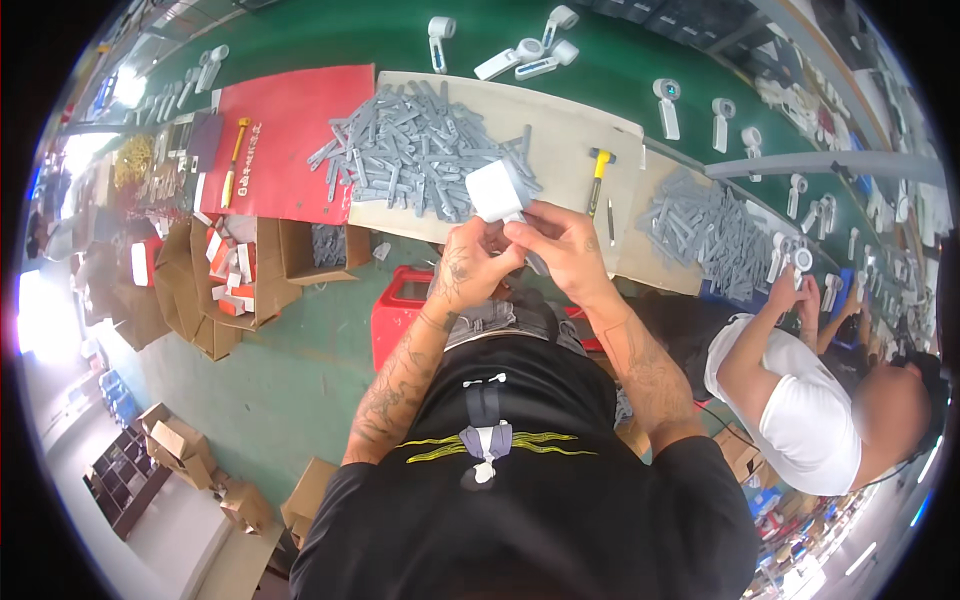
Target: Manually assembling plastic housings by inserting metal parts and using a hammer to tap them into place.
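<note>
Above the near edge of the bench I hold a white handheld fan (494, 190), its head tipped away from me. My left hand (470, 264) pinches its narrow lower part with thumb and fingers. My right hand (562, 250) is closed round the same part from the other side, its thumb nearly meeting the left one. The fingers hide most of the handle. Just beyond the fan lies a heap of grey plastic strips (405, 145) on a beige board (560, 115).
Right of my hands lie a yellow-and-black hammer (599, 180) and a slim pen-like tool (611, 222). Another hammer (236, 160) rests on a red sheet (300, 110). Fans stand along the green belt (330, 40). Cardboard boxes (255, 270) sit lower left; a co-worker (790, 400) works at right.
</note>
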Demonstrator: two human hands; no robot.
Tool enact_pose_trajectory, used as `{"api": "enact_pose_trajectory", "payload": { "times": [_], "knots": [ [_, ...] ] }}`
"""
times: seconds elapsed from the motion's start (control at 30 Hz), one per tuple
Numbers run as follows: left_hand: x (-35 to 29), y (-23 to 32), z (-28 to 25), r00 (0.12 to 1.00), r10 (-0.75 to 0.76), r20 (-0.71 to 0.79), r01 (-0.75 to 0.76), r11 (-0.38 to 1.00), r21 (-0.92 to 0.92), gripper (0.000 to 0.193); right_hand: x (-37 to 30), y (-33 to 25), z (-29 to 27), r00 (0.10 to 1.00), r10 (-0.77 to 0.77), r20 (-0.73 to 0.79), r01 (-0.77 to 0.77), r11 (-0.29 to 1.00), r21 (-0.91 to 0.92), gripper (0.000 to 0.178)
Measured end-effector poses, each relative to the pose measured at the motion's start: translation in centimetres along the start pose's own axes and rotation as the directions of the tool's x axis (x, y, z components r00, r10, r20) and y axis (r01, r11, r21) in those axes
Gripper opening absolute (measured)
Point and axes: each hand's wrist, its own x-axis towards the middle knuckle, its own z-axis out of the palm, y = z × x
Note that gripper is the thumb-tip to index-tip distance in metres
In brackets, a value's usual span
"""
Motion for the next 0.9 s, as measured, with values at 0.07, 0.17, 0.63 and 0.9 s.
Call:
{"api": "enact_pose_trajectory", "payload": {
  "times": [0.07,0.17,0.63,0.9],
  "knots": [
    [0.5,0.3,0.8,0.999,0.041,-0.025,-0.044,0.986,-0.160,0.040,-0.2,0.5,0.3,0.994,-0.028,-0.105,0.016,0.993,-0.115,0.040],
    [1.2,0.7,1.2,0.980,0.005,-0.199,-0.081,0.923,-0.377,0.039,-0.9,-0.8,0.2,0.945,-0.320,-0.064,0.272,0.880,-0.389,0.045],
    [0.5,4.2,1.1,0.996,0.009,-0.085,-0.048,0.881,-0.471,0.048,-2.2,-2.3,0.4,0.973,-0.172,-0.153,0.162,0.984,-0.080,0.035],
    [-0.1,3.2,1.4,1.000,-0.002,-0.027,-0.010,0.899,-0.438,0.064,-2.4,-1.1,-0.5,0.997,0.029,-0.076,-0.042,0.982,-0.185,0.038]
  ]
}}
